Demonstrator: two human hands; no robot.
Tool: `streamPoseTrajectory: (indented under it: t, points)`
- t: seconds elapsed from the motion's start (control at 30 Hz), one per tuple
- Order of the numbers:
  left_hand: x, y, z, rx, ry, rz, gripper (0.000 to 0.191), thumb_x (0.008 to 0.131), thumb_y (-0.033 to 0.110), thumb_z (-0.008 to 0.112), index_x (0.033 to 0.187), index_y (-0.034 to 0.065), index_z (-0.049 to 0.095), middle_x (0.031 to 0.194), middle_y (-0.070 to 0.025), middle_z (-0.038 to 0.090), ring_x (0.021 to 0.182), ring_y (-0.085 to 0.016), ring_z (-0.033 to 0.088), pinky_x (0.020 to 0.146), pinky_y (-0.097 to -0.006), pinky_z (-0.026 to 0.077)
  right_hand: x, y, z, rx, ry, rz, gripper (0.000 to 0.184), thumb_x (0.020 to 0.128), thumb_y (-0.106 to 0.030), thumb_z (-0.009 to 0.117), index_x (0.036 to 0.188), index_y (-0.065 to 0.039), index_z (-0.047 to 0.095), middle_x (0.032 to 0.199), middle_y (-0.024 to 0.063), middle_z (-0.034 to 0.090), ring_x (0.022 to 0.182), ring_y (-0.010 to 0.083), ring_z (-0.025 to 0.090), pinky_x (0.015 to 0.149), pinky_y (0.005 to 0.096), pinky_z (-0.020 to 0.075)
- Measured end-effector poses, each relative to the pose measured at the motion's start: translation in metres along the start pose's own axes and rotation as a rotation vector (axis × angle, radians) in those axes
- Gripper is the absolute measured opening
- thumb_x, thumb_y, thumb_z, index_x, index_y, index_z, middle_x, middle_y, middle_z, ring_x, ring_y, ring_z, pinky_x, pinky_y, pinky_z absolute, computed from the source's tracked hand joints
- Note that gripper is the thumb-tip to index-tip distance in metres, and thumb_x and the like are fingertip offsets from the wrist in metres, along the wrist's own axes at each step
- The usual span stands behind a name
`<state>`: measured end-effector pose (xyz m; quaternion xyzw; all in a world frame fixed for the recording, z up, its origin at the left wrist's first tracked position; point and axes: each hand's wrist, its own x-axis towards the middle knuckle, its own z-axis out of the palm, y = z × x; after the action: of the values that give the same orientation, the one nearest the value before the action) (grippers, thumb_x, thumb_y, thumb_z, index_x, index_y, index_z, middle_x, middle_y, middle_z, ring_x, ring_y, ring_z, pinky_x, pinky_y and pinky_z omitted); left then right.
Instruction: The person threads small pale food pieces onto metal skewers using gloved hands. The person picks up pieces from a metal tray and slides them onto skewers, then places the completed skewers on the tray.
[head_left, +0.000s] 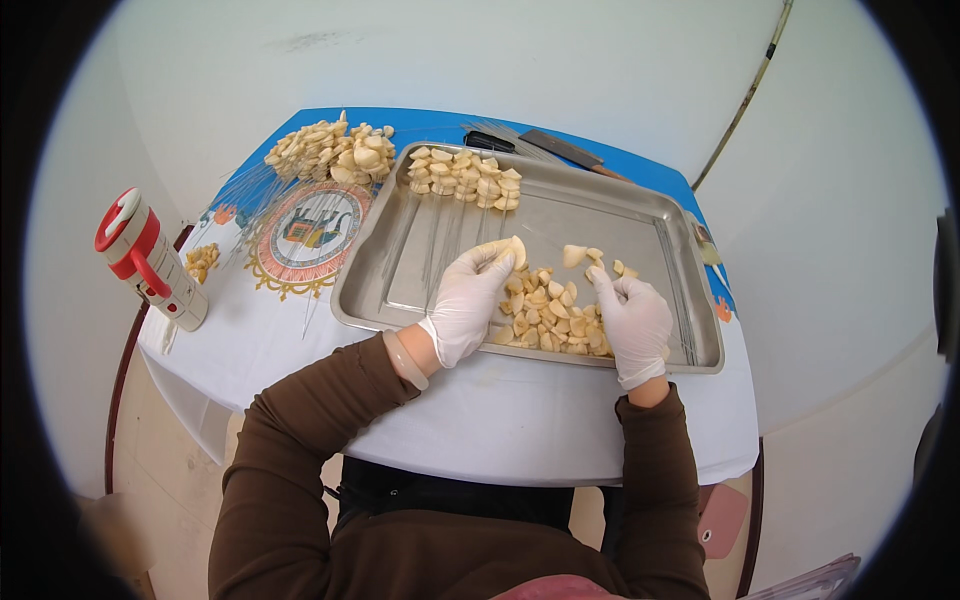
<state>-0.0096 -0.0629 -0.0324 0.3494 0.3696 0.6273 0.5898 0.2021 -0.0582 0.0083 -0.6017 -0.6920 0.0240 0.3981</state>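
Note:
My left hand (471, 300), in a white disposable glove, pinches a pale yellow food slice (518, 253) above a steel tray (600, 217). Whether a skewer runs through that slice is hard to see. Below and right of it lies a heap of loose cut pieces (555, 315). My right hand (637, 322), also gloved, is over the heap's right side, thumb tip against a few pieces (576, 255); its grip on any of them is unclear. Skewered rows of slices (465, 176) rest at the tray's back left, their thin metal skewers (442, 232) pointing toward me.
More loaded skewers (330, 150) are piled left of the tray. Behind it lie a cleaver (559, 146), a black object (489, 141) and bare skewers (517, 139). A red-and-white tumbler (154, 259) and small scraps (201, 262) stand at the left. Further skewers (675, 285) line the tray's right side.

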Motion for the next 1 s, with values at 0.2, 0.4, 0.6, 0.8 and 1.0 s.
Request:
streamPoseTrajectory:
  t: [0.2, 0.4, 0.6, 0.8, 1.0]
  points:
    - [0.002, 0.0, 0.002, -0.169, 0.072, 0.023, 0.031, 0.105, 0.017, 0.057, 0.131, 0.0023, 0.054, 0.119, -0.0045, 0.061, 0.105, -0.01, 0.059, 0.093, -0.0242, 0.052, 0.0, 0.0, -0.002, 0.014, 0.012, -0.066, 0.046, 0.088, -0.048, 0.072, 0.065, -0.007, 0.07, 0.058, 0.0097, 0.059, 0.056, 0.0278, 0.057, 0.054, 0.0374, 0.0424]
    - [0.0, 0.002, 0.001, -0.213, 0.082, 0.059, 0.031, 0.105, 0.015, 0.056, 0.132, 0.001, 0.05, 0.123, -0.0056, 0.058, 0.111, -0.011, 0.057, 0.099, -0.0244, 0.05, 0.005, 0.002, -0.014, -0.003, -0.044, -0.079, 0.046, 0.087, -0.046, 0.073, 0.063, -0.007, 0.069, 0.056, 0.0078, 0.058, 0.054, 0.0255, 0.056, 0.052, 0.0365, 0.0414]
    - [0.004, -0.002, -0.004, -0.291, 0.009, 0.084, 0.037, 0.104, 0.015, 0.056, 0.137, -0.002, 0.047, 0.129, -0.0068, 0.056, 0.119, -0.013, 0.055, 0.107, -0.0259, 0.045, 0.004, 0.003, -0.014, -0.025, -0.075, -0.102, 0.047, 0.086, -0.046, 0.073, 0.061, -0.007, 0.067, 0.055, 0.0089, 0.058, 0.053, 0.0262, 0.055, 0.052, 0.037, 0.0409]
    - [0.003, 0.0, -0.003, -0.318, -0.006, 0.021, 0.042, 0.105, 0.016, 0.056, 0.139, -0.0043, 0.045, 0.13, -0.0077, 0.056, 0.119, -0.013, 0.055, 0.108, -0.0259, 0.044, 0.004, 0.002, -0.014, -0.018, -0.059, -0.096, 0.047, 0.086, -0.046, 0.073, 0.061, -0.007, 0.066, 0.056, 0.0094, 0.057, 0.053, 0.0271, 0.054, 0.052, 0.0372, 0.041]
    - [0.003, 0.0, -0.004, -0.335, 0.015, -0.009, 0.035, 0.106, 0.016, 0.052, 0.135, -0.005, 0.052, 0.13, -0.0085, 0.057, 0.117, -0.014, 0.057, 0.106, -0.0234, 0.047, 0.004, 0.002, -0.013, -0.03, -0.053, -0.1, 0.048, 0.087, -0.046, 0.073, 0.059, -0.007, 0.065, 0.055, 0.0091, 0.057, 0.053, 0.0268, 0.053, 0.052, 0.037, 0.0404]
